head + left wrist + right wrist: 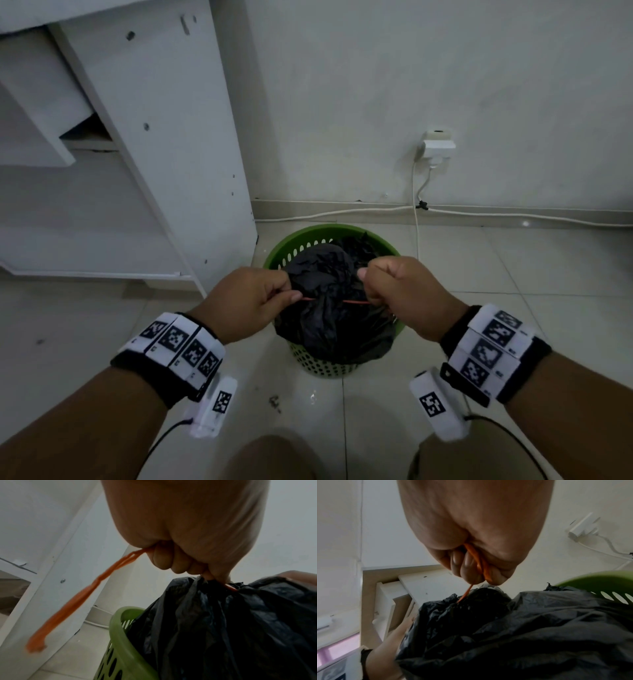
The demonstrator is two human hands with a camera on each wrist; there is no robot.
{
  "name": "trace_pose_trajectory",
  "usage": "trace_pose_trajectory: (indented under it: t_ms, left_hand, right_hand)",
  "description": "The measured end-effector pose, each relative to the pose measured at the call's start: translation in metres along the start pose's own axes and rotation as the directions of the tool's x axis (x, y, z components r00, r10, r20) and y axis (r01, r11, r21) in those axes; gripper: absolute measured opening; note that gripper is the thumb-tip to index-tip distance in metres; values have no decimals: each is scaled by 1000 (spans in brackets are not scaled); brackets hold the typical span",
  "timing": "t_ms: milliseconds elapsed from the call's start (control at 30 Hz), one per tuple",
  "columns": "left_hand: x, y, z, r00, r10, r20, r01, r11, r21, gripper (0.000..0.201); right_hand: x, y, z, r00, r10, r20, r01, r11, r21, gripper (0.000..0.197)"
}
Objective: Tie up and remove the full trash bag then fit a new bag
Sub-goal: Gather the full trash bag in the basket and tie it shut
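While crouched over a green basket on pale floor tiles, pulling an orange drawstring taut across the gathered neck of a black trash bag. Shown from above, with the bag sitting inside the basket, bulging over its near rim, not yet lifted.

On the left, left hand clenched round one end of the cord, pinching it between thumb and forefinger. In the left wrist view, a loose orange tail dangling out of the fist toward the left. On the right, right hand likewise closed in a fist on the other end, with the cord threaded between curled fingers and running down into the crumpled plastic. Both fists just above the bag's mouth, apart from each other, cord straight between them.

Behind and to the left, a white cabinet. On the far wall to the right, a white plug with a cable trailing along the foot of the wall.

Judged as the tying step: mouth drawn nearly shut, knot seemingly unfinished, though any knot would be hidden in the folds, so cannot tell for sure. Next, probably calls for crossing the two ends and cinching a knot snug against the neck, pulling evenly to avoid tearing the thin plastic, then lifting straight up out of the basket. No fresh bag visible anywhere.
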State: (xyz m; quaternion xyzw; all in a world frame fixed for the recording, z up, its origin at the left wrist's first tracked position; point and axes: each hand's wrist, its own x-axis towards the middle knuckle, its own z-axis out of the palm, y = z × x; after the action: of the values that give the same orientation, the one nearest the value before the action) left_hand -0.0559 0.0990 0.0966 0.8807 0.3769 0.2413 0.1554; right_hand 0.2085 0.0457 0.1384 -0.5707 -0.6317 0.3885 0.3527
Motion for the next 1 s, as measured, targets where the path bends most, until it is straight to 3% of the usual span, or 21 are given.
trace_pose_trajectory:
  t_ms: [167,267,400,533,633,700,800,833,933,1000]
  left_hand:
    - [5,1,0,999,-49,0,49,998,30,45]
    - [8,10,1,997,-81,4,79,990,121,45]
    - [13,23,-3,995,-93,19,86,968,236,40]
    - [17,29,-10,967,-248,60,251,966,-58,28]
    - [23,39,-13,921,-389,-26,377,906,-193,35]
    - [29,47,-10,838,-543,-58,483,786,-386,42]
    - [36,60,-4,687,-726,32,529,469,-708,43]
    - [38,62,-3,673,-739,32,519,441,-733,40]
    - [40,66,1,702,-710,-57,475,527,-705,27]
    - [37,65,5,746,-656,-115,453,626,-635,20]
  right_hand:
    - [10,2,2,997,51,-62,-52,998,-21,41]
    - [14,0,7,997,-35,-64,22,982,-187,43]
    - [15,-7,18,988,-133,74,152,874,-461,46]
    - [16,-11,19,994,-99,39,106,884,-455,45]
    - [11,-18,20,999,17,41,-13,994,-110,35]
    - [6,-25,26,994,79,72,-84,994,71,21]
    - [2,-36,40,994,5,106,-13,998,68,18]
    - [2,-37,44,994,-33,106,27,998,54,19]
    - [-1,-30,54,994,-98,51,96,995,40,21]
    - [-1,-22,59,993,-115,29,116,993,-20,23]
